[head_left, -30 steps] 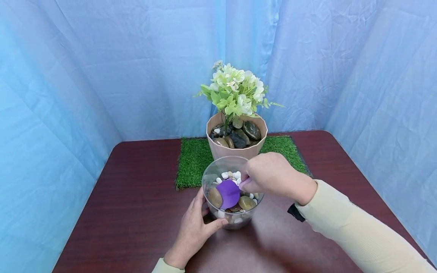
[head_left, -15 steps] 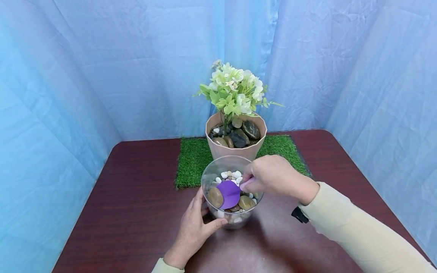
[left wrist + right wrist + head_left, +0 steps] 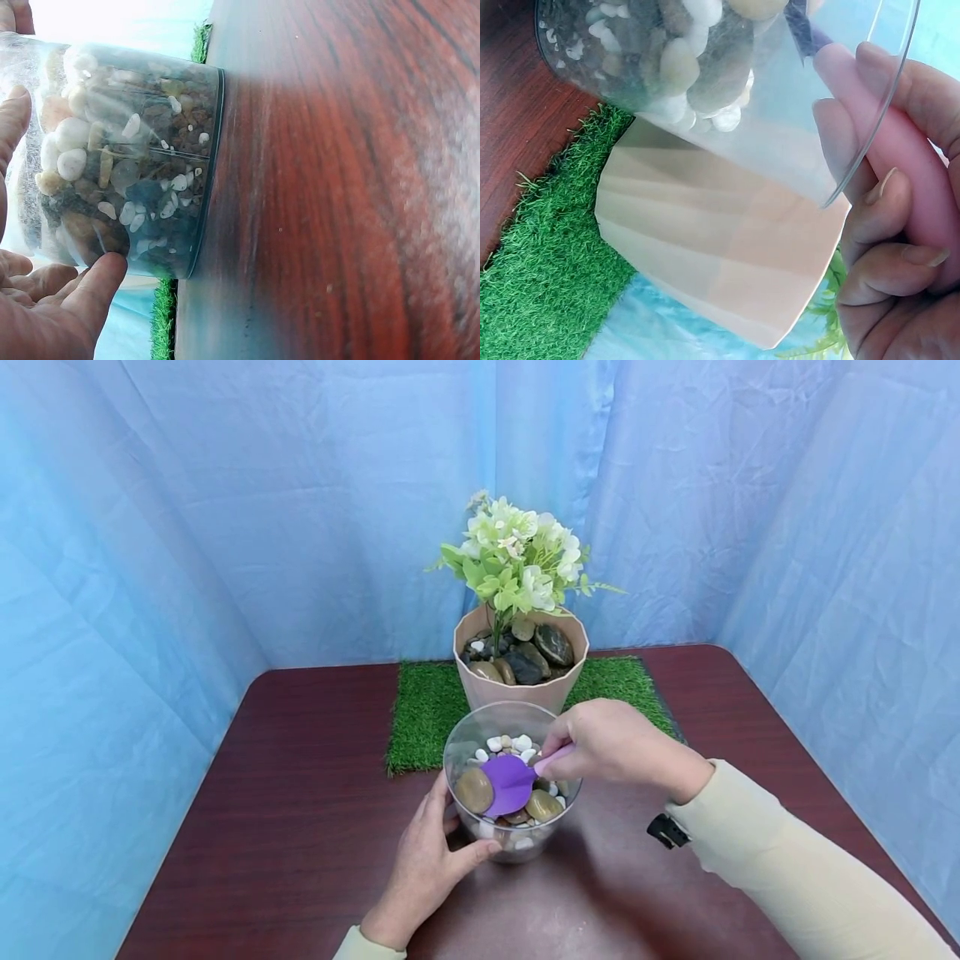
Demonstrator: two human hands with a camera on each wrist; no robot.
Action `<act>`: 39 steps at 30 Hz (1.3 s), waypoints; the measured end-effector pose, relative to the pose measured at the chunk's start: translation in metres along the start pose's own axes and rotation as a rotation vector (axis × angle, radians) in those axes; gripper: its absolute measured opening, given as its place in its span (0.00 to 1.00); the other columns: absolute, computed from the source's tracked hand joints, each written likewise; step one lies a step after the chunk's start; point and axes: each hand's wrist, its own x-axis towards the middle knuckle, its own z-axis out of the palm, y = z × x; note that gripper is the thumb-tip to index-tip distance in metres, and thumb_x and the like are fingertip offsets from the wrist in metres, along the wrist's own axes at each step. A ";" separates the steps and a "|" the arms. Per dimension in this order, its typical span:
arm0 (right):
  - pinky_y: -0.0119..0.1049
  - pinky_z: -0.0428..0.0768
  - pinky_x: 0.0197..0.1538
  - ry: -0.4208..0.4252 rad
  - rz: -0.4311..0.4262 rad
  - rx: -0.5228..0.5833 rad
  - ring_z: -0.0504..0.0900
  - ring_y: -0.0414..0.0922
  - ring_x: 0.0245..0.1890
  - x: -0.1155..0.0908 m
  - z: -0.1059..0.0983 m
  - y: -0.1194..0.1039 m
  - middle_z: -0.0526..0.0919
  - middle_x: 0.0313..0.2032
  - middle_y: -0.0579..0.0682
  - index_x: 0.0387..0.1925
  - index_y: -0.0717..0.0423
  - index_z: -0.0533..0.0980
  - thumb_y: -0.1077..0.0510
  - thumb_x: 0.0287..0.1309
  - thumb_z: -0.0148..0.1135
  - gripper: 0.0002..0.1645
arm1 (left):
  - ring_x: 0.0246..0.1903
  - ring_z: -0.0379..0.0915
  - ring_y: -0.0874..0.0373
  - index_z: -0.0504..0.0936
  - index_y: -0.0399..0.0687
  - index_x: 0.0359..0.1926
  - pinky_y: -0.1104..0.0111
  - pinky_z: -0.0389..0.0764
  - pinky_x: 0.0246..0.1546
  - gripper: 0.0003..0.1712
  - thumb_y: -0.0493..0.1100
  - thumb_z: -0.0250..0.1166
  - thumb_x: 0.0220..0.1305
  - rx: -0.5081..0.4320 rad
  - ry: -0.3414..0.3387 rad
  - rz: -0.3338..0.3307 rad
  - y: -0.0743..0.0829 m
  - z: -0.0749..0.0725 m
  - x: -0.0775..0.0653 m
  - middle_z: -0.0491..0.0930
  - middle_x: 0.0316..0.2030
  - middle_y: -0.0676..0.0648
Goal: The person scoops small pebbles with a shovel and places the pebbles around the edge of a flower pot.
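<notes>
My right hand (image 3: pixel 611 739) grips the pink handle of a small shovel (image 3: pixel 510 783) with a purple blade. In the right wrist view the fingers wrap the handle (image 3: pixel 900 154) at the rim of a clear container (image 3: pixel 480 727). The blade lies inside, on the stones, its edge against a large brown stone (image 3: pixel 475 790). My left hand (image 3: pixel 423 860) holds the container from the left, thumb on its front wall. White pebbles (image 3: pixel 73 146), brown stones and dark gravel fill its lower part. Another brown stone (image 3: pixel 543 806) lies right of the blade.
Just behind the container stands a beige pot (image 3: pixel 517 696) with stones and white flowers (image 3: pixel 517 547). It rests on a green artificial grass mat (image 3: pixel 423 718) on the dark red wooden table (image 3: pixel 300 810). Blue curtains (image 3: pixel 337 510) surround the table.
My right hand has shifted slightly right, and the shovel's handle shows more. The purple blade has moved slightly right and turned a little. The left hand keeps its place on the container.
</notes>
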 end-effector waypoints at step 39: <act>0.31 0.79 0.31 0.042 0.052 0.139 0.79 0.34 0.27 -0.006 -0.003 0.013 0.84 0.25 0.24 0.31 0.29 0.89 0.41 0.58 0.76 0.03 | 0.65 0.76 0.46 0.52 0.58 0.84 0.66 0.85 0.59 0.69 0.59 0.84 0.49 0.017 0.006 -0.001 0.000 0.000 0.000 0.65 0.75 0.41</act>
